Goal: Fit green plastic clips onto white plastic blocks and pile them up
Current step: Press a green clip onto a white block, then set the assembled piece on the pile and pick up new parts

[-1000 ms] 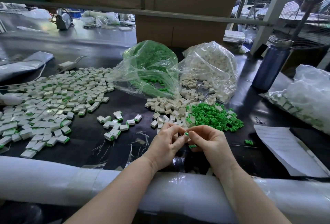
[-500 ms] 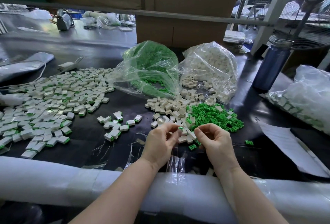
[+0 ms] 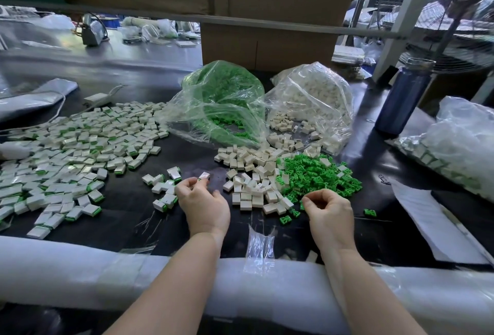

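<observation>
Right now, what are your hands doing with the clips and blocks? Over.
Left hand pinches a clipped block beside the small pile. Right hand curled, apparently empty, by loose green clips. Nothing in the way.

Loose clips (image 3: 318, 177): bright green. Loose blocks (image 3: 254, 171): off-white. Fitted blocks (image 3: 74, 147): white with green ends. Desk (image 3: 128, 201): black, glossy. Bottle (image 3: 401, 99): dark blue. Paper sheet (image 3: 433, 217): white. Desk's near-edge padding (image 3: 66, 270): white. Cardboard box (image 3: 267, 40): brown.

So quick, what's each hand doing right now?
Left hand: pinching a white plastic block with a green clip.
Right hand: fingers curled; can't tell if it holds anything.
</observation>
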Available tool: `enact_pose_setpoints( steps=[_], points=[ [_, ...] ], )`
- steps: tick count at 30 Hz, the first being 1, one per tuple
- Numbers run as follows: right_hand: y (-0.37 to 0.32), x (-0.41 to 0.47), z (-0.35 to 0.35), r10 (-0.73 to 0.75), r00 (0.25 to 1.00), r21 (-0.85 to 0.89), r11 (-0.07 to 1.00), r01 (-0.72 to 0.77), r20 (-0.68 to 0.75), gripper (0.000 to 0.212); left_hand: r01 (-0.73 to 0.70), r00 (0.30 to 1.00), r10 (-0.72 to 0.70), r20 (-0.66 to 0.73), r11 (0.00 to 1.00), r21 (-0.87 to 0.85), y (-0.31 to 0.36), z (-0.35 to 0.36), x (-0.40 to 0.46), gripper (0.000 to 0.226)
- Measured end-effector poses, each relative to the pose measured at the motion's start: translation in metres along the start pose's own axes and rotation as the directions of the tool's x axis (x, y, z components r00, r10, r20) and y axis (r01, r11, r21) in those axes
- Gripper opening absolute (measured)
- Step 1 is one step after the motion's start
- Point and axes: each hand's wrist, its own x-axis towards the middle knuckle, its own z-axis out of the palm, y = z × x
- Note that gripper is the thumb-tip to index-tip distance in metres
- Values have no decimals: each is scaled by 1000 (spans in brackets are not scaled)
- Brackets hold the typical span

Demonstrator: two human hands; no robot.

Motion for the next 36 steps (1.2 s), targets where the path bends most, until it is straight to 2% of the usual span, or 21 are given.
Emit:
enact_pose_setpoints(
  steps=[7,10,12,14,17,21,27,33,36],
  points=[
    [-1,0,0,-1,997,-104,995,9,74,17,-114,986,81,149,967,227,3,2,-6,43],
    [-3,-1,1,9,997,-128,992,1,76,16,-187,980,166,110,955,229,4,2,-11,41],
    [-5,-2,1,27,996,-153,988,-14,81,15,-315,948,297,114,928,201,6,3,-17,26],
    [-7,-2,2,40,995,-198,980,-20,94,14,-451,888,414,199,870,199,8,5,-22,14],
    [-9,-4,3,40,993,-270,963,-8,113,13,-568,814,496,304,788,236,7,9,-25,12],
    [-9,-5,4,34,992,-343,939,11,124,5,-601,786,489,377,745,287,5,14,-25,21],
    [-10,-6,3,5,990,-383,922,50,140,6,-614,772,476,420,730,301,6,15,-24,25],
    [-9,-5,4,-68,990,-314,944,104,124,7,-638,735,467,491,723,266,5,13,-24,27],
    [-7,-5,3,-118,990,-181,975,131,77,10,-620,742,481,468,757,205,5,12,-24,18]
  ],
)
